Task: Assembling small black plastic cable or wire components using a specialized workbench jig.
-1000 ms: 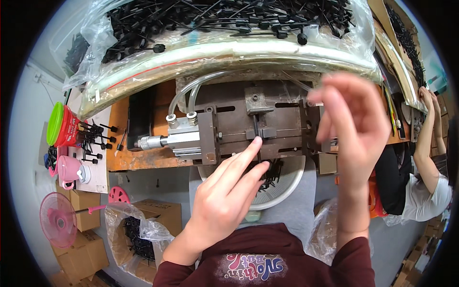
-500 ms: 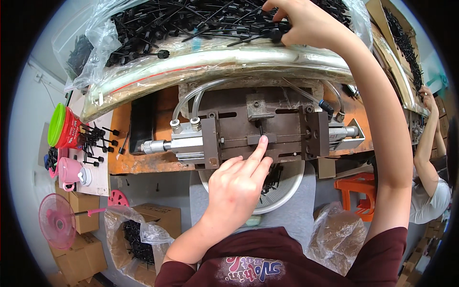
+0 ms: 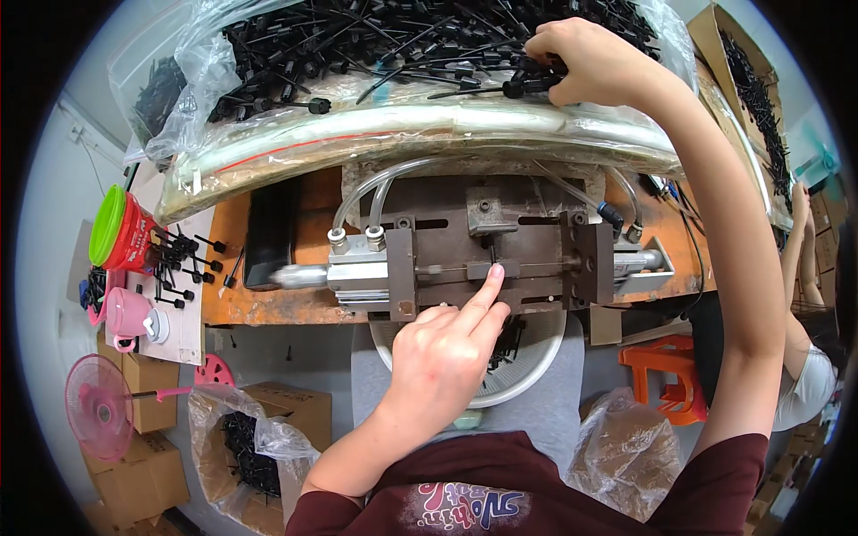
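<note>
My left hand [image 3: 444,353] reaches over the front of a dark metal clamping fixture [image 3: 447,210]. Its index finger is stretched out, with the tip on the small block at the fixture's middle, where a thin black part [image 3: 492,252] lies under a metal stop [image 3: 485,213]. The other fingers are loosely bent and hold nothing. At the far side, my right hand [image 3: 594,67] curls thumb and fingers around one or more black plastic parts [image 3: 527,87] with knobbed heads and thin stems, at the edge of a large heap [image 3: 357,45]; its fingertips are partly hidden.
Air cylinders [image 3: 357,275] with clear hoses flank the fixture. A white basket [image 3: 536,380] of black parts sits on my lap below. A red tub [image 3: 134,234], pink mug [image 3: 128,313] and pink fan [image 3: 100,406] are at left. Another person's arm [image 3: 798,241] shows at right.
My right hand has closed in on black parts in the heap. The left cylinder's end is blurred with motion, and a blurred rod now shows inside the left bracket. My left fingertip stays put.
</note>
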A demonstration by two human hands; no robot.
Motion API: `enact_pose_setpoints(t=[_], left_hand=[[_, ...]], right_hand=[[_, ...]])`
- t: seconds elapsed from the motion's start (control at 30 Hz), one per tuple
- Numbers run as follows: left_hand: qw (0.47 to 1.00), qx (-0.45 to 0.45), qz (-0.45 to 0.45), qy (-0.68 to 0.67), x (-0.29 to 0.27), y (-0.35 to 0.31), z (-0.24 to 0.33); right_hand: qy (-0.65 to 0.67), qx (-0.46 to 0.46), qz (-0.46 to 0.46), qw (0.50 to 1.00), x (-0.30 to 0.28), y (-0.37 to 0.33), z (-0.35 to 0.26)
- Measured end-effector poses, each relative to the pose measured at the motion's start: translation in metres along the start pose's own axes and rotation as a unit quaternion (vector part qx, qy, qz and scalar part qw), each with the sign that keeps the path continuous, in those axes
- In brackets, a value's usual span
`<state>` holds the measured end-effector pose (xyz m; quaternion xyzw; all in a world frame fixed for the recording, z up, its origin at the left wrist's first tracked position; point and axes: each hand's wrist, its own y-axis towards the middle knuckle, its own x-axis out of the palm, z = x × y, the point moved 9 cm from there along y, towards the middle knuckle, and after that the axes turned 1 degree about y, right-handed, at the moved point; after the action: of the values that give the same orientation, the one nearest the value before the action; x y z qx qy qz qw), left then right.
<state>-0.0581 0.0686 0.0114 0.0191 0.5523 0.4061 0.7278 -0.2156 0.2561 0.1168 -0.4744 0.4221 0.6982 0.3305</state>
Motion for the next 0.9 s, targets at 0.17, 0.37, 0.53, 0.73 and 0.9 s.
enact_pose_setpoints(t=[0.17, 0.37, 0.53, 0.73, 0.9], left_hand=[[1.0, -0.011, -0.003, -0.027, -0.007, -0.004, -0.001], [0.987, 0.003, -0.07, -0.145, -0.016, -0.014, 0.017], [0.974, 0.033, -0.134, -0.18, 0.007, -0.029, 0.031], [0.964, 0.041, -0.18, -0.192, 0.019, -0.05, 0.027], [0.962, 0.006, -0.209, -0.175, 0.024, -0.06, 0.01]], right_hand=[[0.138, 0.163, -0.031, 0.976, -0.027, 0.0, 0.024], [0.328, 0.3, 0.068, 0.893, -0.057, -0.012, 0.052], [0.201, 0.214, 0.032, 0.955, -0.034, -0.007, 0.027], [0.141, 0.19, -0.116, 0.965, -0.008, 0.003, -0.005], [0.144, 0.206, -0.025, 0.968, -0.033, -0.002, 0.01]])
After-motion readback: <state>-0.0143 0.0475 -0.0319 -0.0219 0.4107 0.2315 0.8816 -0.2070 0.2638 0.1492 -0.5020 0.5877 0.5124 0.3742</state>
